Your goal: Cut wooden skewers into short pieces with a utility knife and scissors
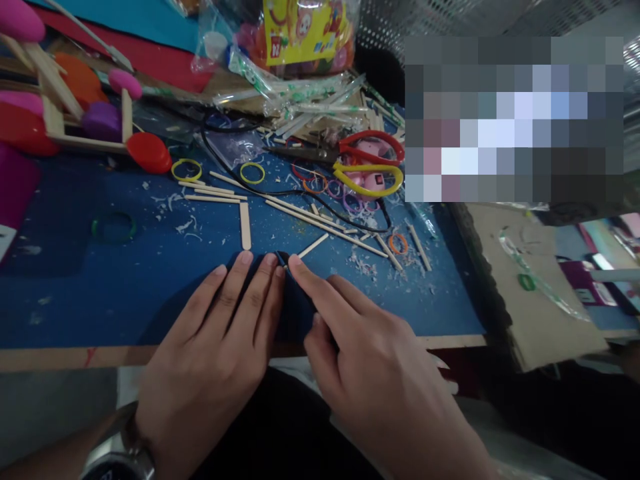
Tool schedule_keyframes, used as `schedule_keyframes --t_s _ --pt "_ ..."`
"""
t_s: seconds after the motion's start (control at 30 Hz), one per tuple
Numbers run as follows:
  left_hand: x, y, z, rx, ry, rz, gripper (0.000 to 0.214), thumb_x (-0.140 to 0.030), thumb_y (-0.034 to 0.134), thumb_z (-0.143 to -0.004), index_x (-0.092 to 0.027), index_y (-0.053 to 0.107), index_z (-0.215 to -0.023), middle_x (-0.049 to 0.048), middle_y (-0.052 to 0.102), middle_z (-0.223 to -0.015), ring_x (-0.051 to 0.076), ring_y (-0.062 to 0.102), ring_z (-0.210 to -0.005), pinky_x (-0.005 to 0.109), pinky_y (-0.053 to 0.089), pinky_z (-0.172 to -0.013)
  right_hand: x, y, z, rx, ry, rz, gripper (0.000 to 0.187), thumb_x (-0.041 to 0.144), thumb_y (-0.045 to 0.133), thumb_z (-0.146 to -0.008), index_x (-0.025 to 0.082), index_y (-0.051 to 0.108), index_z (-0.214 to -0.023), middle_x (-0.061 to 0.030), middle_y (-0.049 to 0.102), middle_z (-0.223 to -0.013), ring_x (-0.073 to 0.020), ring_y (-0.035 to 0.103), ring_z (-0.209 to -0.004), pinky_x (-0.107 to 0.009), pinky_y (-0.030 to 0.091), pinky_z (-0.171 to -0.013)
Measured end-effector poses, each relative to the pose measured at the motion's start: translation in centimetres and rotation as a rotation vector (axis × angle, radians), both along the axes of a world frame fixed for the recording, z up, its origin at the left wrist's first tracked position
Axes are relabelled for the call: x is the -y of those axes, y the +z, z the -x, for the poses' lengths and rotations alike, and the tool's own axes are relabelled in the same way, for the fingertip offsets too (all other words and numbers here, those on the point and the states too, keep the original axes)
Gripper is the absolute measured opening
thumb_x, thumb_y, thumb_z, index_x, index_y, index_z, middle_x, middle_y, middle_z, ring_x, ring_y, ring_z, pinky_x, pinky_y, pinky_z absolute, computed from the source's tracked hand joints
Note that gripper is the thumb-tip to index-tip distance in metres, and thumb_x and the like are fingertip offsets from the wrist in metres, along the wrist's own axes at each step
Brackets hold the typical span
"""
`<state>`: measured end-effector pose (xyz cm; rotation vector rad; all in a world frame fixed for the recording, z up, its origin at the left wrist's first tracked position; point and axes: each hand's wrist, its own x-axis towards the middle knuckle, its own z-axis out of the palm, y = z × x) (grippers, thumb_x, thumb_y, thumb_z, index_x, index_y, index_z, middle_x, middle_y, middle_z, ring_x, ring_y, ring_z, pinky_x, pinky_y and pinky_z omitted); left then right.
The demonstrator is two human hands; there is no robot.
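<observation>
My left hand [220, 327] lies palm down on the blue tabletop, fingers stretched out flat; what is under the fingers is hidden. Just beyond its middle fingertips lies a wooden craft stick [245, 227], pointing away from me. My right hand [365, 347] is closed around a slim dark craft knife [283, 257], mostly covered by the fingers. Its index finger presses along the knife, whose tip is close beside the left index finger. A thin wooden strip [314, 247] lies just past the right index fingertip.
Thin wooden strips [325, 227], shavings and rubber bands [252, 173] litter the blue table [60, 293]. Red-and-yellow-handled scissors [367, 163], a black cable and wrapped straws lie behind. A stick frame with plastic spoons [150, 152] stands left. Cardboard [545, 313] is at right.
</observation>
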<state>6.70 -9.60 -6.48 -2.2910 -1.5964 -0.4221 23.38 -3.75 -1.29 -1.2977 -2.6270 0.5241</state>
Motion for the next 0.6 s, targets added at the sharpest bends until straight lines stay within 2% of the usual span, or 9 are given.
schedule_keyframes --t_s 0.2,0.6 --pt "0.0 0.5 -0.1 -0.034 -0.014 -0.028 0.045 -0.009 0.035 -0.104 0.005 0.052 -0.143 0.0212 0.056 -0.147 0.04 0.06 -0.13 0.049 0.062 -0.098 0.9 -0.4 -0.4 -0.005 -0.002 -0.022 0.057 0.009 0.042 -0.095 0.011 0.048 -0.152 -0.0143 0.072 -0.113 -0.0255 0.072 -0.091 -0.045 0.066 -0.079" --pt "-0.1 0.3 0.0 -0.034 -0.025 -0.01 0.046 -0.009 0.033 -0.104 0.005 0.052 -0.143 0.022 0.055 -0.148 0.042 0.059 -0.13 0.051 0.062 -0.098 1.7 -0.5 -1.2 0.01 -0.016 -0.026 0.058 0.008 0.041 -0.093 0.013 0.048 -0.151 -0.0105 0.072 -0.105 -0.0236 0.071 -0.084 -0.039 0.064 -0.068"
